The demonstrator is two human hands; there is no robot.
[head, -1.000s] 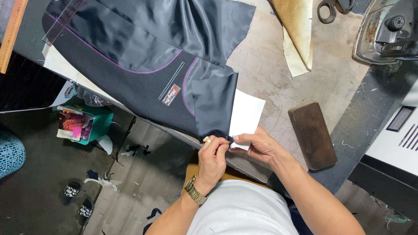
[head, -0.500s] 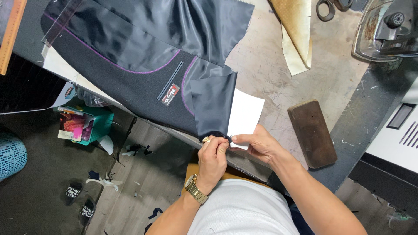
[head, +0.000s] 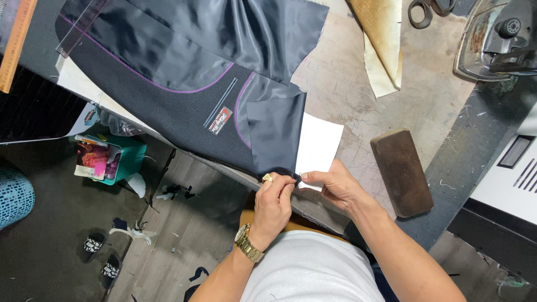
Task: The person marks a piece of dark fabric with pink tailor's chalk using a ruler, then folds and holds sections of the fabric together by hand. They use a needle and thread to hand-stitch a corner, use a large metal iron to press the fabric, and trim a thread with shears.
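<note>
Dark satin-lined jacket panel (head: 184, 84) spreads inside-up across worktable (head: 358, 84), purple piping edging lining. Head view: left hand (head: 274, 204) and right hand (head: 333, 187) meet at panel's lower corner, fingertips of both pinched shut on fabric edge just beside white paper piece (head: 321, 145). Judged step: aligning or folding corner hem; next move likely needs steady pinch, flat crease. Right of panel: brown block (head: 400, 170), iron (head: 495, 39), scissors (head: 428, 8), cream cloth (head: 383, 39). Left of panel: wooden ruler (head: 17, 45). Below: teal basket (head: 120, 159), dark floor with scraps.
</note>
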